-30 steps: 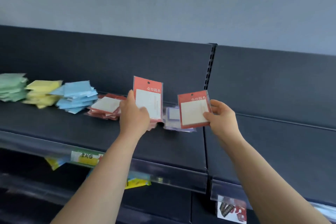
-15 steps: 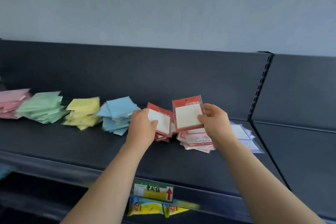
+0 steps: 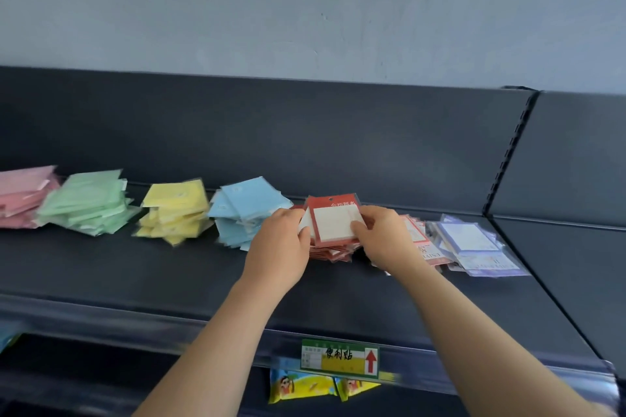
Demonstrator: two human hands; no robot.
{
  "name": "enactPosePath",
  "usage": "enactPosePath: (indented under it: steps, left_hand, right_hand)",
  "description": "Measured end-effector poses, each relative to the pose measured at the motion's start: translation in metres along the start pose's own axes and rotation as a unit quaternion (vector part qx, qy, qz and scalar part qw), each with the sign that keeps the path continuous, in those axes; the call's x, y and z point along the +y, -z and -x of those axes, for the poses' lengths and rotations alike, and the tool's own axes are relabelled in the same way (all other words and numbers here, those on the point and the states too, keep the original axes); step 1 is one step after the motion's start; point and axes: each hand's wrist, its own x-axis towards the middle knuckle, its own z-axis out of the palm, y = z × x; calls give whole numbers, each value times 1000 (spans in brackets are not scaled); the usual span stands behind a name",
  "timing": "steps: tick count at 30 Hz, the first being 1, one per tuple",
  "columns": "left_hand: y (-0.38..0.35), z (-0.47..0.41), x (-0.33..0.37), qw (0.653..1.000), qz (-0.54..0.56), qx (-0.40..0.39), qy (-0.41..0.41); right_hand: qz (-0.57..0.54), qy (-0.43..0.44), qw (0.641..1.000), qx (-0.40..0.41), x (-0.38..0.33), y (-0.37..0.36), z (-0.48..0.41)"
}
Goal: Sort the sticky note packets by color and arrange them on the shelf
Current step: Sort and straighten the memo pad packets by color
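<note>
Along the shelf (image 3: 142,278), at nine o'clock from my hands, sit the pink stack (image 3: 23,196), green stack (image 3: 88,203), yellow stack (image 3: 176,210) and blue stack (image 3: 244,210). My left hand (image 3: 281,247) grips the red-carded packet (image 3: 335,223) by its left edge. My right hand (image 3: 379,234) pinches its right edge, just above the red stack (image 3: 333,252). The purple packets (image 3: 471,244) lie at three o'clock.
</note>
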Motion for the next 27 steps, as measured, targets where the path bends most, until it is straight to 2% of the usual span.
enactPosePath:
  steps: [3,11,22,27]
  left_hand:
    - [9,5,0,999,-28,33,1]
    - [27,18,-8,992,-114,58,-1]
    - [65,53,-64,989,-102,85,63]
    - [95,55,-117,989,-100,85,73]
  right_hand:
    - [87,44,995,-5,0,-5,0]
    - [191,168,967,27,-20,-2,12]
    - [195,253,947,22,-68,-50,31]
    - [187,242,952,24,-111,-91,34]
